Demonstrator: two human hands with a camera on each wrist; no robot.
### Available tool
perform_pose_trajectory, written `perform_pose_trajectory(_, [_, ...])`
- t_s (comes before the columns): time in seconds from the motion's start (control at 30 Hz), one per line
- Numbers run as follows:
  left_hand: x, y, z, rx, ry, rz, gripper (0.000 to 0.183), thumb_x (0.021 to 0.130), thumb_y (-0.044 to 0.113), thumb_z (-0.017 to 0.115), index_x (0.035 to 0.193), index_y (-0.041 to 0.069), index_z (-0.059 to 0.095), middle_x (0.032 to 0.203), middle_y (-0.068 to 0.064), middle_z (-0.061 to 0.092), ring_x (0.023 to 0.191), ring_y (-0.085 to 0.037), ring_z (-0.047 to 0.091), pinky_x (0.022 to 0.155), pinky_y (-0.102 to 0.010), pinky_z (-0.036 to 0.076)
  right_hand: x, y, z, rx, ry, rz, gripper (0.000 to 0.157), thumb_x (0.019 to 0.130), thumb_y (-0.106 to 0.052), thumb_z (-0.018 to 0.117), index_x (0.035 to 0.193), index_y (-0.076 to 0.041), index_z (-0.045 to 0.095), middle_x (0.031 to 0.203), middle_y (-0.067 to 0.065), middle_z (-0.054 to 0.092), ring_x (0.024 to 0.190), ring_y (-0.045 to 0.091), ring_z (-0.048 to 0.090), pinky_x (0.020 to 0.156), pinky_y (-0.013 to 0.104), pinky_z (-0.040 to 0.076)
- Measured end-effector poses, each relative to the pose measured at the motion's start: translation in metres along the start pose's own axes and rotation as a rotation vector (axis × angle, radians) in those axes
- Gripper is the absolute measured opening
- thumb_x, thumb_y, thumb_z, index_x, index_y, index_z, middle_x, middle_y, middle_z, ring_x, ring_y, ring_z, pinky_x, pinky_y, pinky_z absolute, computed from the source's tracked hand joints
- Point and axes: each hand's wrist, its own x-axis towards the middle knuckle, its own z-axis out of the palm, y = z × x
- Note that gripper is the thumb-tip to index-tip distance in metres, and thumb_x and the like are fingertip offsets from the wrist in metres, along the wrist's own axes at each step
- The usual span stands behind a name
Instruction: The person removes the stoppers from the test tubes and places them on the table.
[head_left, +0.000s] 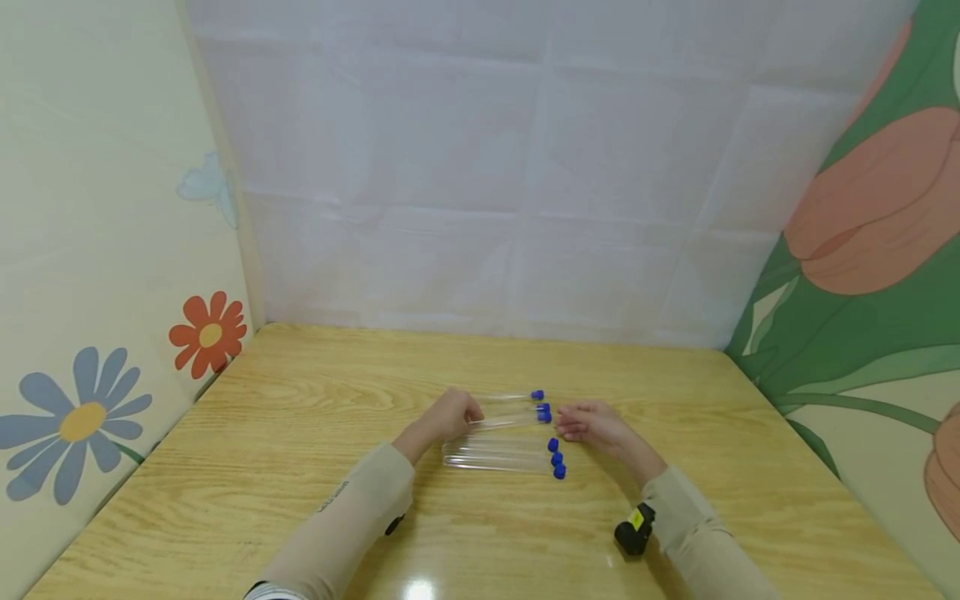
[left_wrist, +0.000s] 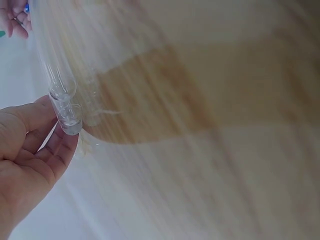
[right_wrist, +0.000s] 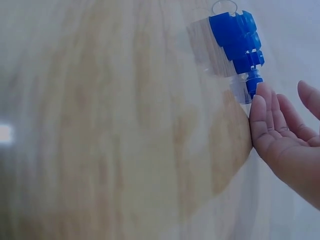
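Note:
Between thumb and fingers, my left hand point(head_left: 450, 414) pinches the rounded ends of two clear test tubes point(left_wrist: 68, 117). Their blue caps point(head_left: 543, 412) point right, toward my right hand point(head_left: 596, 427). That hand holds nothing; its fingers are loosely bent beside the caps, and in the right wrist view the fingertips are close to a blue cap point(right_wrist: 254, 82). Whether they touch it I cannot tell. Behind the pinched pair lies another capped tube point(head_left: 506, 397), its left end hidden by my left hand. Nearer to me, three capped test tubes point(head_left: 495, 457) lie side by side, caps to the right.
The tubes lie on a wood-grain table point(head_left: 300, 400). A white cloth point(head_left: 480, 183) hangs along its back edge. Flower-printed panels stand on the left point(head_left: 90, 275) and right point(head_left: 877, 250). A black device point(head_left: 634, 530) is fixed at the right sleeve's cuff.

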Motion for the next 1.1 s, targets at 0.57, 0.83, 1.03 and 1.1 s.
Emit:
perform_pose_trajectory(0.57, [-0.003, 0.002, -0.001, 0.033, 0.002, 0.079, 0.026, 0.067, -0.016, 0.063, 0.09, -0.005, 0.068, 0.089, -0.015, 0.066, 0.076, -0.023, 0.063, 0.064, -0.021, 0.05, -0.002, 0.001, 0.002, 0.013, -0.002, -0.012, 0.021, 0.093, 0.001, 0.042, 0.105, 0.015, 0.052, 0.08, 0.007, 0.066, 0.071, 0.013, 0.063, 0.068, 0.024, 0.051])
perform_pose_trajectory(0.83, [0.012, -0.031, 0.013, -0.038, -0.012, 0.132, 0.024, 0.071, -0.009, 0.066, 0.092, 0.003, 0.07, 0.09, -0.011, 0.067, 0.077, -0.016, 0.062, 0.065, -0.023, 0.051, -0.002, 0.002, 0.002, 0.002, 0.005, -0.018, 0.022, 0.093, -0.002, 0.043, 0.104, 0.015, 0.052, 0.08, 0.006, 0.066, 0.071, 0.013, 0.063, 0.067, 0.023, 0.051])
perform_pose_trajectory(1.03, [0.012, -0.032, 0.014, -0.09, -0.011, 0.087, 0.022, 0.074, -0.005, 0.067, 0.095, 0.003, 0.069, 0.093, -0.01, 0.066, 0.077, -0.013, 0.061, 0.063, -0.024, 0.05, -0.002, 0.002, 0.001, 0.002, 0.008, -0.013, 0.022, 0.093, -0.003, 0.044, 0.104, 0.014, 0.052, 0.08, 0.006, 0.066, 0.072, 0.013, 0.063, 0.068, 0.022, 0.051])
perform_pose_trajectory(1.1, [0.003, -0.015, 0.005, -0.103, -0.008, 0.031, 0.022, 0.073, -0.009, 0.066, 0.095, -0.004, 0.067, 0.093, -0.015, 0.066, 0.077, -0.019, 0.061, 0.064, -0.026, 0.051, -0.002, 0.002, 0.001, 0.003, 0.006, -0.012, 0.022, 0.093, -0.003, 0.044, 0.105, 0.015, 0.052, 0.081, 0.006, 0.066, 0.072, 0.013, 0.063, 0.068, 0.023, 0.051])
